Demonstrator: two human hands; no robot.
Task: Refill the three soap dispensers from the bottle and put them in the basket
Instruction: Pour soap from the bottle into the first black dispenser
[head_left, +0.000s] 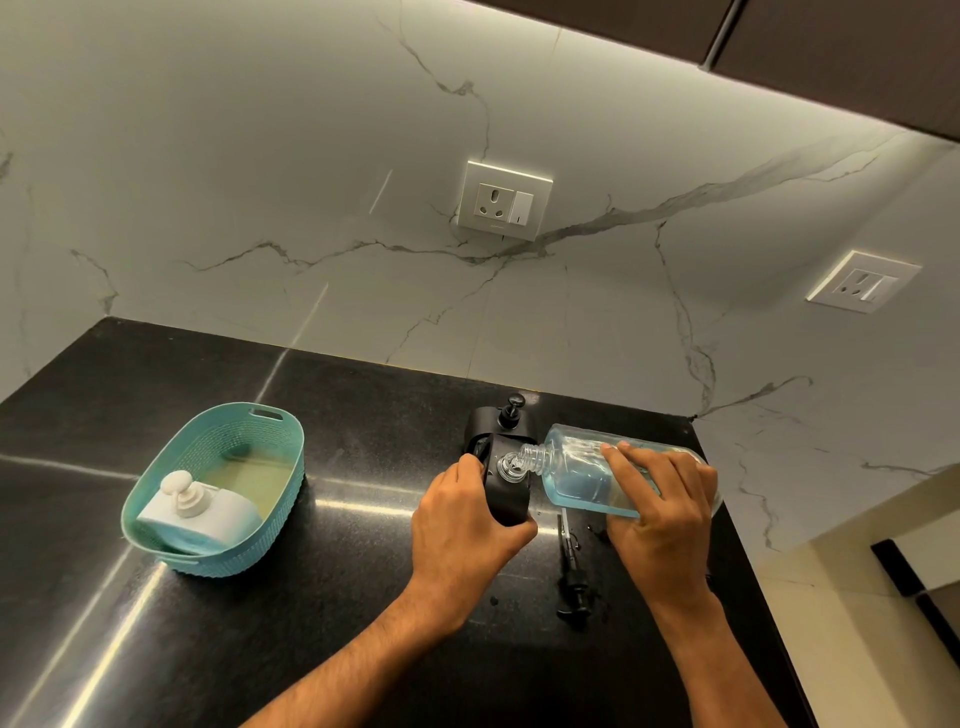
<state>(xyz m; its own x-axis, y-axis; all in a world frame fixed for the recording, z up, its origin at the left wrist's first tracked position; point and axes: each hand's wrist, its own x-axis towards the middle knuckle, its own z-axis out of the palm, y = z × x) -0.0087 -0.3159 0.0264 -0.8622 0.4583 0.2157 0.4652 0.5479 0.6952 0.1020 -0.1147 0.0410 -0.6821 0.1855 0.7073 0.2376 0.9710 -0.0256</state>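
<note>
My left hand (462, 525) grips an open black dispenser (506, 493) on the black counter. My right hand (660, 499) holds a clear bottle (576, 467) of blue soap, tipped on its side with its neck over the dispenser's mouth. Behind stands a second black dispenser (498, 418) with its pump on. A loose black pump (574, 577) lies on the counter between my hands. A white dispenser (200, 512) with blue soap lies in the teal basket (171, 467) at the left.
The black counter (322, 597) ends at a marble wall behind and at an edge on the right. Two wall sockets (501, 202) sit on the wall. Small drops of liquid lie near the loose pump.
</note>
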